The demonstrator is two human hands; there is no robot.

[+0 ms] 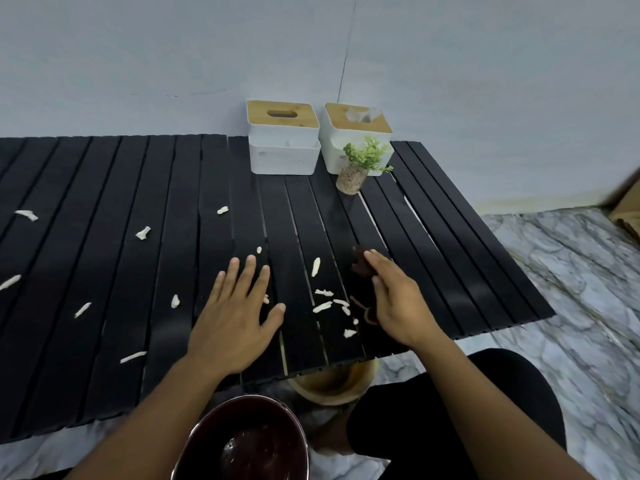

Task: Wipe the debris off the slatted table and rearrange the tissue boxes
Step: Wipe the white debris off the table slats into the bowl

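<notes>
White debris scraps [316,266] lie scattered over the left and middle of the black slatted table [104,202]. My left hand [235,317] lies flat on the slats near the front edge, fingers spread. My right hand [394,299] rests with fairly straight fingers on a dark cloth [360,268] that is hard to tell from the black slats, just right of a cluster of scraps. Two white tissue boxes with wooden lids stand side by side at the table's back edge: the left box [284,157] and the right box [346,136], which has a tissue sticking out.
A small glass jar with a green plant [351,180] stands in front of the right box. A dark red bowl [249,441] sits on the floor below the front edge, a wooden bowl [332,386] beside it under the table. My knee [450,410] is at the right.
</notes>
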